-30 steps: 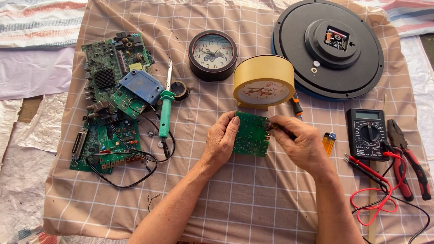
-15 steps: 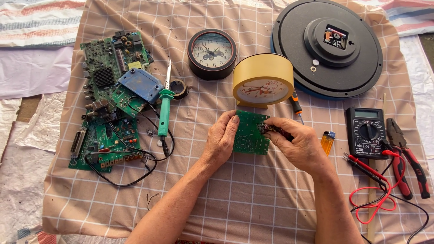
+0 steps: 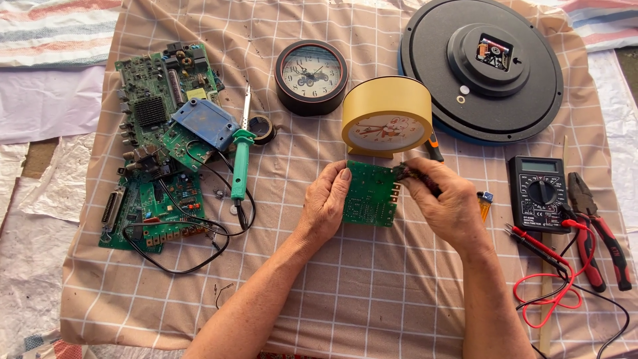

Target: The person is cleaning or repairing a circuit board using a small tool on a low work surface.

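A small green circuit board (image 3: pixel 369 194) is held over the checked cloth, solder side up. My left hand (image 3: pixel 327 201) grips its left edge with thumb and fingers. At the board's upper right corner my right hand (image 3: pixel 444 201) pinches a small dark tool, its fingertips touching the board's edge. Just behind the board stands a yellow round alarm clock (image 3: pixel 387 124) facing me.
Left: several green circuit boards (image 3: pixel 151 153), a blue part and a green-handled soldering iron (image 3: pixel 240 159) with black cord. Behind: a small dark round clock (image 3: pixel 311 76) and a large black clock back (image 3: pixel 483 66). Right: a black multimeter (image 3: pixel 539 193) with red and black leads, red-handled pliers (image 3: pixel 598 229).
My right hand has shifted slightly up toward the board's upper right corner. The board and my left hand stay almost where they were.
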